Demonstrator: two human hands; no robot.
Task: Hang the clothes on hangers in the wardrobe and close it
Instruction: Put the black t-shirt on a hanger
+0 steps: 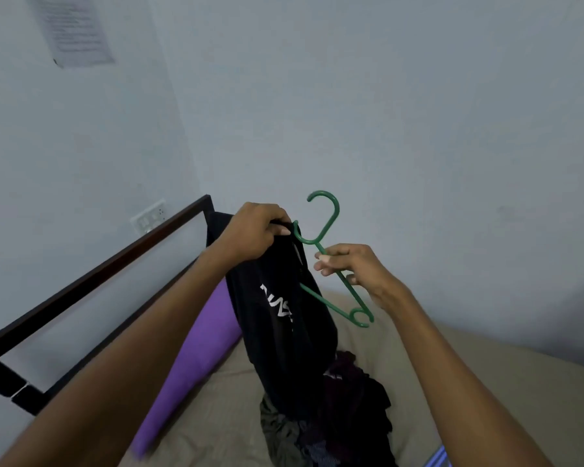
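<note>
Here the person stands over the bed [486,372], both arms stretched out above a heap of clothes [331,416] that lies toward the near edge of the mattress. The left hand [255,232] grips the top of a black T-shirt [280,318] with white lettering, fingers curled round the bunched cloth at what looks like the collar, so the garment hangs straight down and its lower end trails into the heap. The right hand [354,271] holds a green plastic hanger [331,264] by one sloping arm, fingers pinched round the thin bar. The hanger is tilted, hook up and away from the body, its far arm reaching into the shirt beside the left hand. That seems the point of the two grips: one hand keeps the neck hole up and open, the other steers the hanger through it. I judge the shirt only partly on; the near arm, with its small end loop, sticks out bare.

A purple pillow [196,342] lies along the left edge of the bed, against the dark bed frame [91,274]. A switch plate [149,217] sits on the wall behind. No wardrobe is in view.
</note>
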